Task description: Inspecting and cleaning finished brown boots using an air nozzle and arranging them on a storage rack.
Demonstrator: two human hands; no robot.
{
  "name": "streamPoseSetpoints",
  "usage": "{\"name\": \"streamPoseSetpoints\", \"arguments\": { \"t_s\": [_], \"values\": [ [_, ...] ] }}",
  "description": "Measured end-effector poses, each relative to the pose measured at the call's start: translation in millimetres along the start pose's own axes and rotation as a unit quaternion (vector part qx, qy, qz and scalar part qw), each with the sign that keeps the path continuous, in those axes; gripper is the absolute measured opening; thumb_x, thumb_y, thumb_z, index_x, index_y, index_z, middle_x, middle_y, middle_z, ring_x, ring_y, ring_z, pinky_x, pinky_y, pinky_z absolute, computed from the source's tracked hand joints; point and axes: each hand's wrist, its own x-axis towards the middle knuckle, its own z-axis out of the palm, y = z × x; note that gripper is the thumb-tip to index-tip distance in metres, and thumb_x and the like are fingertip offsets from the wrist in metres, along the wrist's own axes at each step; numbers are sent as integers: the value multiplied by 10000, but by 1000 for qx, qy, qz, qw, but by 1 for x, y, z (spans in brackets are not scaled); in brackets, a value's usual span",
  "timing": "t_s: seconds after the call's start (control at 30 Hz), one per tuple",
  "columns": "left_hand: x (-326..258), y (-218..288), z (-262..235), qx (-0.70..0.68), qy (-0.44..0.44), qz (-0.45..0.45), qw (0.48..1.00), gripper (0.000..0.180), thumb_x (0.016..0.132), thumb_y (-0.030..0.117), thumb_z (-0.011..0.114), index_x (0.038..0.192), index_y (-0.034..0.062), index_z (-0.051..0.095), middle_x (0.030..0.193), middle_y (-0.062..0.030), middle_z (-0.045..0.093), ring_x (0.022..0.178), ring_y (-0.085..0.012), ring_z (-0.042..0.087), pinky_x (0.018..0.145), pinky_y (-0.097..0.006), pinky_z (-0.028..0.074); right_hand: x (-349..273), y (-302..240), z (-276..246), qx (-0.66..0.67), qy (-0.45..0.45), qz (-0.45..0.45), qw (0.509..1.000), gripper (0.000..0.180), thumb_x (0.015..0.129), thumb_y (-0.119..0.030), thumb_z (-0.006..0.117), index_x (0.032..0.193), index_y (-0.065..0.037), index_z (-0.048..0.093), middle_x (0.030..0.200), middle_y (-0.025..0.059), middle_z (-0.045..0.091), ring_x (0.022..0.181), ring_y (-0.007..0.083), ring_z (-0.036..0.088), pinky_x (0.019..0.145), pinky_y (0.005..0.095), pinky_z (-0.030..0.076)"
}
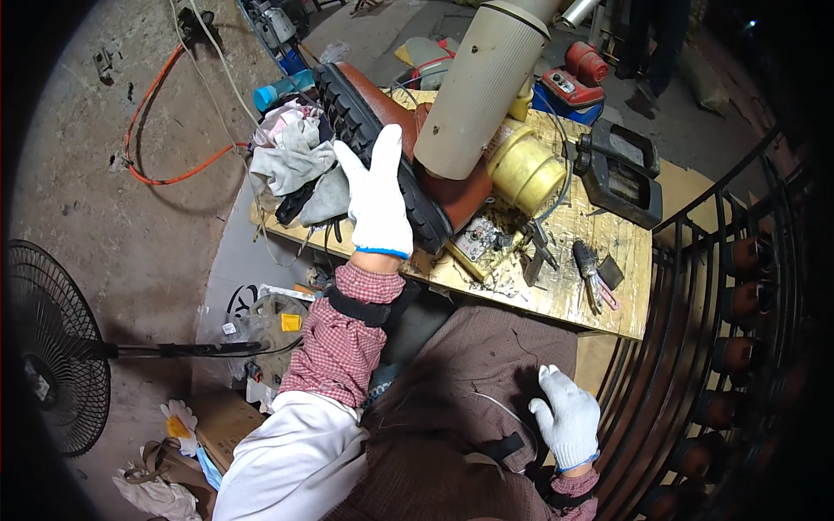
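Note:
My left hand (380,195), in a white knit glove with a blue cuff, reaches forward over the near left part of the wooden table (556,300). Its fingers are spread, and it grips nothing. Just behind it lies a brown boot (369,91) with a black lugged sole (337,97); whether the glove touches the sole I cannot tell. A beige ribbed cylinder (478,95) slants over the boot and hides part of it. My right hand (569,421), gloved alike, is low over the brown cloth (469,382) on my lap, loosely bent with the thumb apart, holding nothing visible.
Crumpled rags (295,156) are heaped left of the boot. A yellow round housing (530,169), pliers (543,243) and black frames (621,178) occupy the table. Left stands a fan (56,347); right, a metal rack (695,252) holds several brown items. A person (651,43) stands far off.

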Motion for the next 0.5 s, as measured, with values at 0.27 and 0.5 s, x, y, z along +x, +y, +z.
{"name": "streamPoseSetpoints", "arguments": {
  "t_s": [0.27, 0.5],
  "values": [
    [-15, 16, -8, -246, 53, -142, 957, 952, 1014, 325, 654, 1672, 82, 11, 1525, -126, 465, 1325, -251, 526, 1109, -418, 443, 115, -43, -11, 15, 143, -180, 973, 506, 894, -176, 705, 1385, -77, 628, 1324, 192, 663, 1163, 341, 665, 943, 403, 522],
    [-71, 37, -25, -245, 58, -156, 955, 983, 969, 329, 723, 1677, 121, 73, 1509, -113, 473, 1274, -255, 554, 1041, -417, 502, 193, -112, -8, -115, 198, -367, 901, 356, 834, -160, 637, 1166, -39, 681, 1222, 177, 680, 1006, 317, 665, 830, 409, 524]
  ]
}}
